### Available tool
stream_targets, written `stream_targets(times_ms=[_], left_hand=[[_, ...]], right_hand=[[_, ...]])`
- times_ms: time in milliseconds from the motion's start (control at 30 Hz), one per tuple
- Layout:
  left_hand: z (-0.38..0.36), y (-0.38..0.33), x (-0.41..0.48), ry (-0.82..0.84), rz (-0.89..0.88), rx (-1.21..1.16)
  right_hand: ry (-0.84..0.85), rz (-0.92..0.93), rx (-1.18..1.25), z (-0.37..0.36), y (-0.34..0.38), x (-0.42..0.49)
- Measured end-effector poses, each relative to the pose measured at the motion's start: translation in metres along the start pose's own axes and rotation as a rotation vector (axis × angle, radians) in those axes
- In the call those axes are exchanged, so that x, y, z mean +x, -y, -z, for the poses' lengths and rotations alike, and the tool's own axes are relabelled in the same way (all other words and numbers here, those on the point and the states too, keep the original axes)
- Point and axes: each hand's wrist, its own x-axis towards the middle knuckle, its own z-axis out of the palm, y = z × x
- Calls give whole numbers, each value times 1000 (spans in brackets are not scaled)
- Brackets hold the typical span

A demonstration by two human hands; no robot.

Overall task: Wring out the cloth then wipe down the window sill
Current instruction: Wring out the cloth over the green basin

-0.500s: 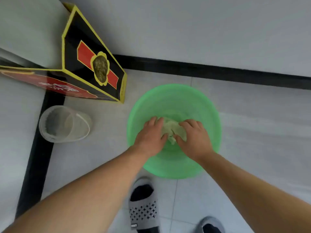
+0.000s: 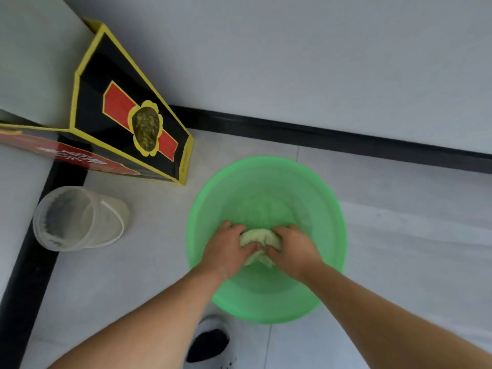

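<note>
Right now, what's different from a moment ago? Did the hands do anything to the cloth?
Only a little. The left hand and right hand still squeeze the cloth over the green basin, but now the thumbs meet across it and it looks bunched tighter. The basin, black box and clear tub stayed put; only the camera tilted.

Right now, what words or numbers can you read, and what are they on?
White lettering on the red side of the box: too blurred to read.
Small print on its yellow edge: too small to read.
Green basin, cloth and clear tub: no writing shows.
</note>
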Motion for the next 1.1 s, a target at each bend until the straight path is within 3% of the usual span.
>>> stream_targets(times_ms=[100,233,300,467,600,700,1100], left_hand=[[2,-12,-6,-16,83,-302],[15,-37,-15,27,232,-874],[18,-46,-16,21,252,-1023],[12,-59,-5,-251,236,-853],[5,-74,-1,-387,224,-571],[2,-74,3,-409,208,-504],[-10,-63,19,-375,222,-571]], right_hand=[[-37,-18,281,10,3,-2],[-64,-55,679,29,18,-5],[-52,-115,850,34,27,-6],[-20,-188,1113,28,42,-3],[-264,-145,981,14,50,6],[-325,-132,942,12,51,11],[-276,-197,917,5,48,27]])
